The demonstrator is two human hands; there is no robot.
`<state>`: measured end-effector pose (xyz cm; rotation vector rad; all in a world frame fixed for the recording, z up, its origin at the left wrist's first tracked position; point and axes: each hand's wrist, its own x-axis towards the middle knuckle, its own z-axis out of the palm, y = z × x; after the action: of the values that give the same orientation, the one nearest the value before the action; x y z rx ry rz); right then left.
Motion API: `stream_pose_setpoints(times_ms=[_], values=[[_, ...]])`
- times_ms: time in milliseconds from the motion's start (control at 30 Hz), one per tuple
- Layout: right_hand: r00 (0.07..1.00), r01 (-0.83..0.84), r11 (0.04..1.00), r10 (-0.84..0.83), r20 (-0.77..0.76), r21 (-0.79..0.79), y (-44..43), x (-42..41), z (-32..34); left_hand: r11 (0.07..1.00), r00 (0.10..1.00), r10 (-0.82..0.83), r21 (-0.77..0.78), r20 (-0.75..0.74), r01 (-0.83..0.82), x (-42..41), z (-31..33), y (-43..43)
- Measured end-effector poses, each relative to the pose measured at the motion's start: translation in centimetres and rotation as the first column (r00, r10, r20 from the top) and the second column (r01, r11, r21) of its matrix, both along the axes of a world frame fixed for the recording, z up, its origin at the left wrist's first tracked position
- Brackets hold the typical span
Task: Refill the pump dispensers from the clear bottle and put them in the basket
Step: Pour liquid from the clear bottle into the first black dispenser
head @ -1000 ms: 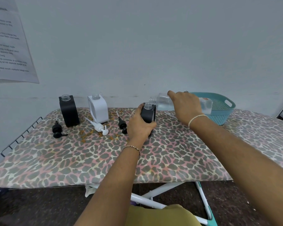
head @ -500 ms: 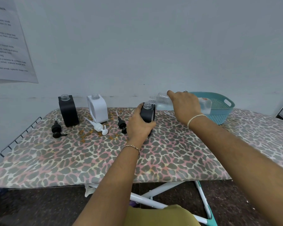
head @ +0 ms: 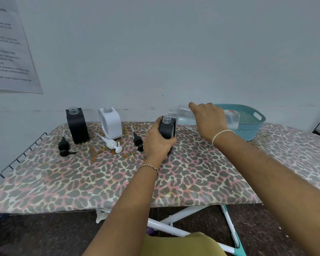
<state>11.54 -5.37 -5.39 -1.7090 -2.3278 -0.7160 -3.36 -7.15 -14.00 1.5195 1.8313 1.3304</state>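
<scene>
looks like the filling step: left hand grips the dark square pump dispenser mid leopard-print ironing board; right hand wraps the tipped clear plastic bottle, mouth just beside its open neck. next likely needs a steady, aligned tilt.

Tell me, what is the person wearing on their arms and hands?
Both forearms are bare, with no sleeves in view. The wrist of the left hand carries a thin gold chain bracelet. The wrist of the right hand carries a thin pale cream band. A small dark ring shows on one right finger.
</scene>
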Motion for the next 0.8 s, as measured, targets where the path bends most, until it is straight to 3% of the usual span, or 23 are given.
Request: stream_pose_setpoints(times_ms=[800], values=[[1.0, 0.006, 1.0, -0.006, 0.007, 0.001, -0.04, -0.05, 0.05, 1.0, 1.0, 0.013, -0.012, -0.011, -0.013, -0.01, -0.03, 0.03]])
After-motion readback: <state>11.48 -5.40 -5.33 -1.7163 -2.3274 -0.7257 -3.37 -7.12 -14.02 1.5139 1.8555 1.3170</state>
